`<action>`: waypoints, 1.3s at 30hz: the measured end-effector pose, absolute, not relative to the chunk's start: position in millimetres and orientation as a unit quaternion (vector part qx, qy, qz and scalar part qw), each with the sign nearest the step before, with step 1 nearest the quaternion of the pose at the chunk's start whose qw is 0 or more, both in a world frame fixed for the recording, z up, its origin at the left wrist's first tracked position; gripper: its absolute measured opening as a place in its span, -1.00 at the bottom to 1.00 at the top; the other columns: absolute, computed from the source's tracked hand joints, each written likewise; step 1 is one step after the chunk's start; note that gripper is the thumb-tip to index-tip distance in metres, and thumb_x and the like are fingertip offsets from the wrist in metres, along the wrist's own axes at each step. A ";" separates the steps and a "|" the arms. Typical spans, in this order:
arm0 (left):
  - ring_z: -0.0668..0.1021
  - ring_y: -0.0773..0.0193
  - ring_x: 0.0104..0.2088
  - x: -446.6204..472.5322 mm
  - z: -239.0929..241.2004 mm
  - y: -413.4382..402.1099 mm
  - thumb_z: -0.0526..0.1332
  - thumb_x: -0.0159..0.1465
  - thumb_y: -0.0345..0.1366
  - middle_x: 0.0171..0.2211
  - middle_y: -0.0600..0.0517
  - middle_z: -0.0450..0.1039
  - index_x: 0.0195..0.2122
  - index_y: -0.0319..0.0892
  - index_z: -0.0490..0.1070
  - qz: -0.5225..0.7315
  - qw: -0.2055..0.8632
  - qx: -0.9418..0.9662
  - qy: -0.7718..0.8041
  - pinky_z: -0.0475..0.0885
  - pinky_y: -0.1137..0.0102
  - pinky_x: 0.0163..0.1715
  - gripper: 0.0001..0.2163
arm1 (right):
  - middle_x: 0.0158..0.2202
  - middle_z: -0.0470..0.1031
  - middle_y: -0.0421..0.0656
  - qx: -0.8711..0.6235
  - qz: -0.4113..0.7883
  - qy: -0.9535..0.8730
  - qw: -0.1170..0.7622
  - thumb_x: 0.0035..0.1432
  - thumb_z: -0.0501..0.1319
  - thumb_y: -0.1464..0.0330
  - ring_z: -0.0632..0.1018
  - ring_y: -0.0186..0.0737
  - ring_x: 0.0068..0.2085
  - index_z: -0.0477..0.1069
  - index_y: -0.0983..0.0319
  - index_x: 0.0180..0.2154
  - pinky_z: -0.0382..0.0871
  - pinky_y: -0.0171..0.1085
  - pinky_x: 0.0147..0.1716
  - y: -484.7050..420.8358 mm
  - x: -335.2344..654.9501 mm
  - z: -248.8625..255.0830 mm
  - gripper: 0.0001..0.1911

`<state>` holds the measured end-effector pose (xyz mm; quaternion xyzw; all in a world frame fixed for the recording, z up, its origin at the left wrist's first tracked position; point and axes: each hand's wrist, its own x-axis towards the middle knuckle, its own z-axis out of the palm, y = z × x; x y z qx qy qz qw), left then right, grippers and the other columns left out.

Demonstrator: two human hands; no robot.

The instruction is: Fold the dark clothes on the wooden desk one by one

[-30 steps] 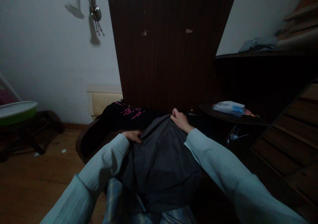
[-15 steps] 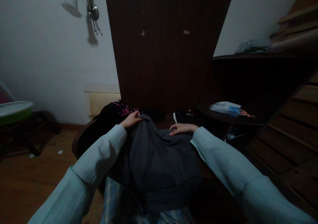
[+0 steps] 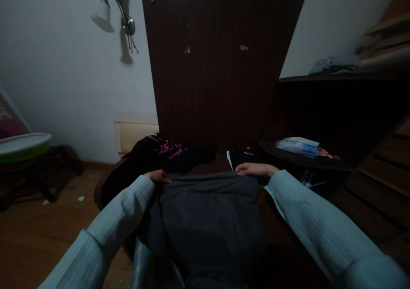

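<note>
A dark grey garment (image 3: 211, 216) lies spread over the dark wooden surface in front of me, its lower part hanging toward my lap. I cannot make out which kind of garment it is. My left hand (image 3: 158, 176) is closed on its far left corner. At the far right corner, my right hand (image 3: 254, 169) pinches the same edge. Between the hands the far edge runs nearly straight. Just beyond it lies a black garment with pink lettering (image 3: 166, 152), and behind my right hand is a folded black-and-white cloth (image 3: 240, 157).
A tall dark wooden panel (image 3: 218, 66) stands behind the surface. To the right, a curved shelf (image 3: 265, 148) holds a plastic packet (image 3: 297, 145). Folded cloth (image 3: 336, 63) rests on the upper shelf. At left, a green basin (image 3: 25, 148) sits on a dark stool; a lamp (image 3: 104, 15) hangs on the wall.
My left hand has moved down and left, and my right hand to the right. The grey garment's far edge has gone from bunched and raised to stretched flat. The view has tilted slightly up.
</note>
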<state>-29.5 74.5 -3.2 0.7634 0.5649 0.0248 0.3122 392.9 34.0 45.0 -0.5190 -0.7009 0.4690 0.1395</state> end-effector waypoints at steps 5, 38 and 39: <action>0.40 0.31 -0.50 -56.7 20.1 68.8 0.27 -0.25 0.06 -0.63 0.11 0.38 -0.62 -0.21 0.40 0.043 0.324 0.762 0.559 0.30 0.46 -0.46 -0.61 | -0.47 0.41 -0.19 -0.536 0.395 -0.731 0.149 -0.25 0.25 0.11 0.40 -0.27 -0.40 0.40 0.29 -0.47 0.25 -0.28 -0.36 22.2 404.6 58.9 -0.62; 0.35 0.03 -0.04 8.9 12.4 61.4 -0.02 0.17 -0.38 -0.05 -0.16 0.30 -0.19 -0.19 0.41 0.013 -0.119 0.795 0.595 0.25 0.22 -0.12 -0.73 | -0.10 0.34 -0.02 -0.588 -0.084 -0.788 0.164 0.08 -0.01 0.45 0.32 -0.10 -0.08 0.42 0.26 -0.23 0.18 -0.20 -0.10 32.1 349.2 13.5 -0.72; 0.34 0.03 -0.03 17.0 11.8 60.1 -0.04 0.18 -0.37 -0.05 -0.18 0.29 -0.19 -0.22 0.40 0.032 -0.132 0.796 0.589 0.24 0.22 -0.12 -0.72 | -0.08 0.33 -0.01 -0.582 -0.086 -0.789 0.175 0.09 -0.02 0.45 0.31 -0.10 -0.06 0.41 0.27 -0.22 0.17 -0.19 -0.08 31.9 342.1 13.2 -0.72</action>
